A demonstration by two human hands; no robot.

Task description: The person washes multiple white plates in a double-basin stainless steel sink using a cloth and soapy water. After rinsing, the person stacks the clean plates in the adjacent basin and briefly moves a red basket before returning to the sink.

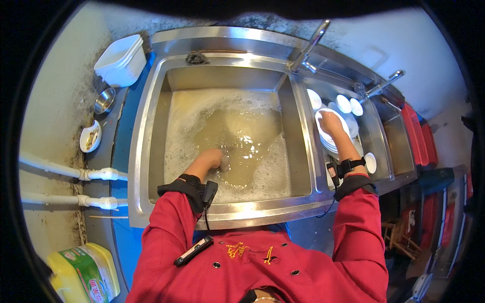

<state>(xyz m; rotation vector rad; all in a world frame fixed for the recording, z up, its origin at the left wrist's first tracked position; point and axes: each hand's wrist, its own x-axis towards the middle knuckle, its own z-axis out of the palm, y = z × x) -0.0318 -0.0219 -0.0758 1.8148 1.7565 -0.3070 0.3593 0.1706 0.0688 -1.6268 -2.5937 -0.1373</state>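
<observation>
My left hand (213, 158) dips into the cloudy, sudsy water (246, 128) of the large steel sink basin (303, 151); its fingers are mostly under the surface, so what they hold is hidden. Over the basin to the right, my right hand (329, 122) reaches into the top white bowl (341, 141) of a stack, fingers at its inside. Whether it grips the bowl cannot be told. Several more white bowls stand around the stack, among them one at the back (343, 103) and one by my wrist (370, 163).
Faucets (308, 49) rise behind the basins. A steel scrubber (197, 58) lies on the back ledge. At the left are white tubs (121, 62), a metal bowl (105, 101), a white bowl with scraps (90, 137), pipes (102, 174) and a yellow jug (85, 272). Red crates (415, 134) stand right.
</observation>
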